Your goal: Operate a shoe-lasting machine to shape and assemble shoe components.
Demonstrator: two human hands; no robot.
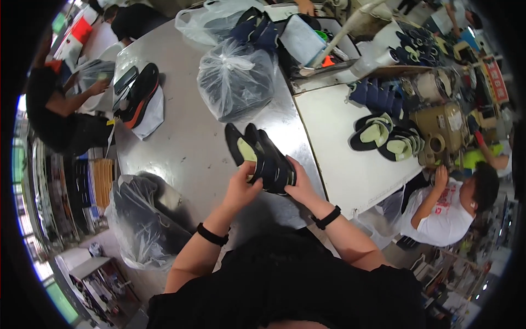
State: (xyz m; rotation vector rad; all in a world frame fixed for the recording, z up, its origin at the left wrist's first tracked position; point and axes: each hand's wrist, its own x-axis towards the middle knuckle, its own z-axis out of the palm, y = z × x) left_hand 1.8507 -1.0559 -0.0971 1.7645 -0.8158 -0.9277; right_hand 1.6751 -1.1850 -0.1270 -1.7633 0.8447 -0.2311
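Note:
Between my two hands is a small stack of dark sandals (267, 156), held over the near part of a grey metal table (181, 109). A pale green lining shows inside the leftmost one. My left hand (243, 185) grips the stack's left side, with its fingers on the green lining and the thumb on the near end. On the right side, my right hand (300, 181) is closed around the near right edge of the stack. Both wrists wear black bands.
A knotted clear plastic bag (235, 82) sits beyond my hands. At the table's left lies a black shoe with an orange sole (143, 96). More sandals (372, 131) stand on the white table (334, 159). A filled plastic bag (145, 225) is at lower left. Co-workers sit on both sides.

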